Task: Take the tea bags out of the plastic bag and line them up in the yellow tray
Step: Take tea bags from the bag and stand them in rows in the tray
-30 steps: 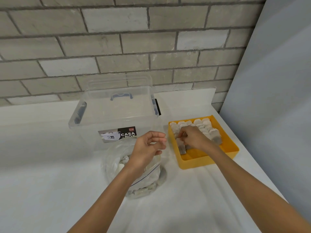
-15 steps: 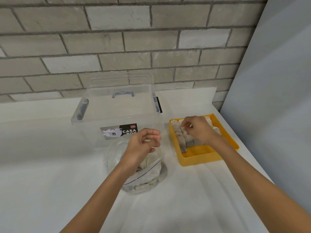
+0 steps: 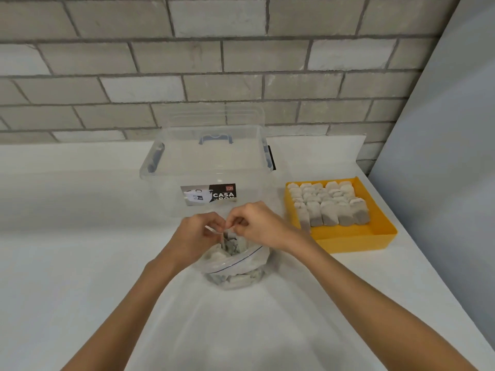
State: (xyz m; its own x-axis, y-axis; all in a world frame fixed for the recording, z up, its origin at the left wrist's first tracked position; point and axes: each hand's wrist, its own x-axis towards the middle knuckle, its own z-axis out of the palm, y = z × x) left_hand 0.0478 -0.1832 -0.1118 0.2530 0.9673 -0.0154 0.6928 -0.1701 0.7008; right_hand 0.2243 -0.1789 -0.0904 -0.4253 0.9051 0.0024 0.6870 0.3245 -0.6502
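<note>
A clear zip plastic bag point(image 3: 241, 263) with several tea bags inside stands on the white table in front of me. My left hand point(image 3: 197, 236) pinches the bag's rim at its left side and holds the mouth open. My right hand point(image 3: 261, 227) is at the mouth too, fingers curled, pinching the top of a tea bag point(image 3: 235, 243) that hangs just inside the opening. To the right sits the yellow tray point(image 3: 351, 242), where several tea bags point(image 3: 330, 206) lie in tidy rows filling the back part; the front strip of the tray is bare.
A clear lidded storage box point(image 3: 209, 162) with a CASA BOX label stands right behind the bag, against the brick wall. A grey panel point(image 3: 442, 156) runs along the table's right edge beside the tray.
My right hand has left the yellow tray and moved left to the bag's mouth, where it now pinches a tea bag. My left hand stayed on the bag's rim.
</note>
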